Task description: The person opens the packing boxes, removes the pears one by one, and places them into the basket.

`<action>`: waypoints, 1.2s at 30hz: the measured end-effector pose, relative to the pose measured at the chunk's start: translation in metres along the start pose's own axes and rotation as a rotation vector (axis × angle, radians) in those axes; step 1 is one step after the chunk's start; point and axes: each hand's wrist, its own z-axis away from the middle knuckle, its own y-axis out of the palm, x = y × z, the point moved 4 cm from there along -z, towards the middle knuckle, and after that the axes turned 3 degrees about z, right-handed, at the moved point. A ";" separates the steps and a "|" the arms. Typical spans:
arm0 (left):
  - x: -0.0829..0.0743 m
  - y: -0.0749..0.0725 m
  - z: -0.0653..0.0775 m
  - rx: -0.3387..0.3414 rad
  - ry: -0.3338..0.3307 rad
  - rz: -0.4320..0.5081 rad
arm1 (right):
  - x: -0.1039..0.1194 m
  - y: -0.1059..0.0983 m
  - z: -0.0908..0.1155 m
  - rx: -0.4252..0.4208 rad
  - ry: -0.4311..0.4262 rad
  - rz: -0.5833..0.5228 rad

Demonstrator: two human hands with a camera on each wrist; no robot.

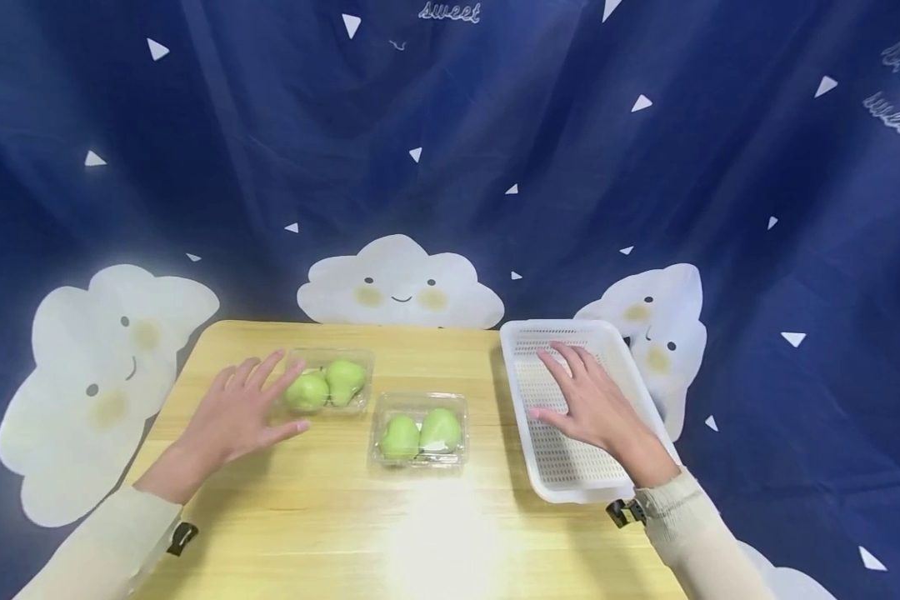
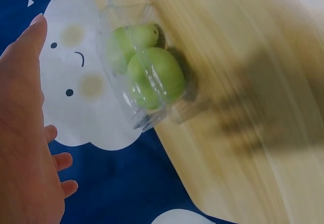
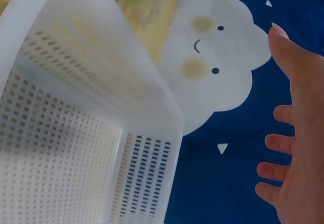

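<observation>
Your left hand (image 1: 232, 412), spread, grips nothing near a clear plastic box (image 1: 368, 375) of green pears (image 1: 345, 382) on the pale wooden table (image 1: 307, 517). A second such box (image 1: 420, 402) sits left of the white perforated plastic basket (image 1: 570, 471). Your right hand (image 1: 596, 404), extended over the basket, is empty.

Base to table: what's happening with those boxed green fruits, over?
Left hand, empty, near clear boxes. Right hand, empty, over white basket. Green fruits inside boxes; nothing visibly blocking.
</observation>
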 end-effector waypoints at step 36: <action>-0.036 0.047 0.008 -0.002 -0.005 0.140 | 0.077 0.053 -0.039 0.014 -0.166 -0.027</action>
